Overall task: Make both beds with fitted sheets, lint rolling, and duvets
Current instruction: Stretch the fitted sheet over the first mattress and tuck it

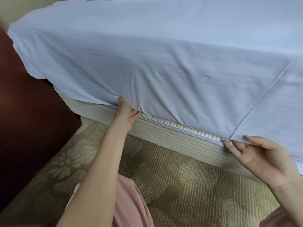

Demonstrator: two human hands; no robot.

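Head camera: the left hand (127,113) pinches the lower edge of the pale blue fitted sheet (164,54). Its thumb lies on top of the cloth and its fingers (136,114) are curled underneath, so the cloth bunches into small folds at the grip. The right hand (264,158) is spread and relaxed, palm turned up toward the camera. Its fingertips (227,142) touch the sheet's edge where a diagonal seam (262,99) meets it, and its thumb rests along the hem. It grips nothing.

The sheet covers the top of the mattress (164,136) and hangs part way down its near side. Below it, the striped side and a twisted blue piping (172,127) are bare between the two hands. The left fingertips are hidden under the cloth. The bed's far end and right side run out of frame. A dark red-brown panel (24,112) cuts off the bed's left corner.

Both bare forearms reach forward and up from the bottom edge, the left stretched long, the right bent at the wrist. A pink garment (129,202) shows between them, above patterned olive carpet (180,185).
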